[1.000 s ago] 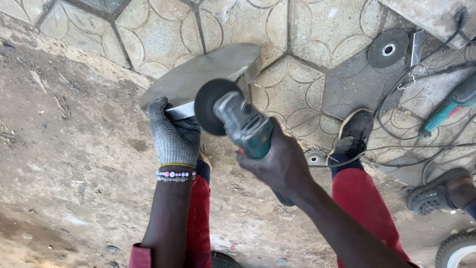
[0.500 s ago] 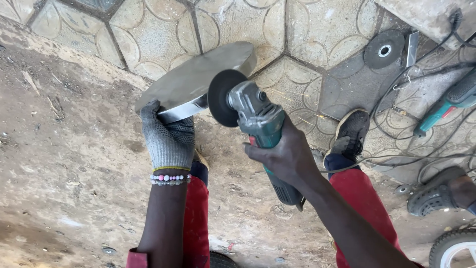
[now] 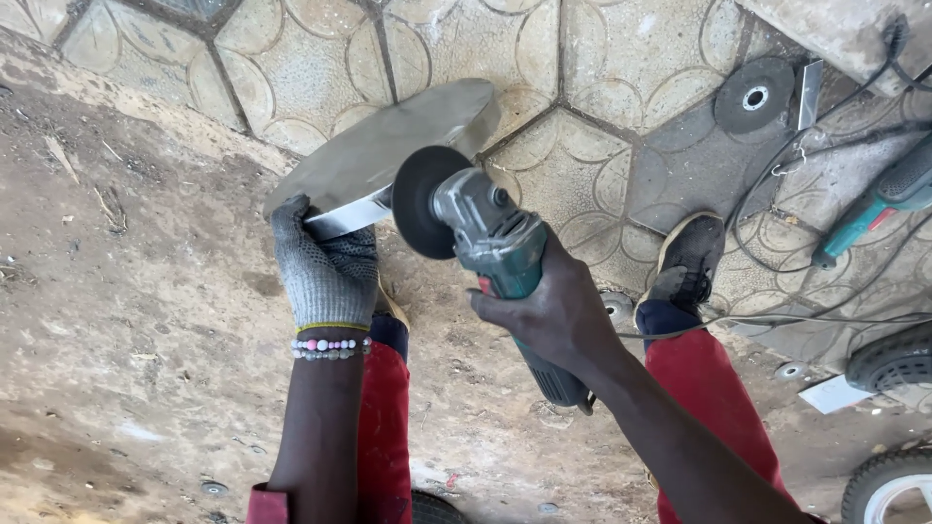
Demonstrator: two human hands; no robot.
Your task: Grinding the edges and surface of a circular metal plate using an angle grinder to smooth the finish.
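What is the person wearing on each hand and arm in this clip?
The left hand wears a grey knitted work glove with a thin yellow trim at the cuff. Just below it sits a beaded bracelet in pink, white and darker beads. The right hand is bare, with no glove. Both forearms are uncovered, with no sleeves showing.

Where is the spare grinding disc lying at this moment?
In the head view, the spare grinding disc lies flat on the patterned floor tiles at the upper right, beside a small metal strip and above the person's shoe.
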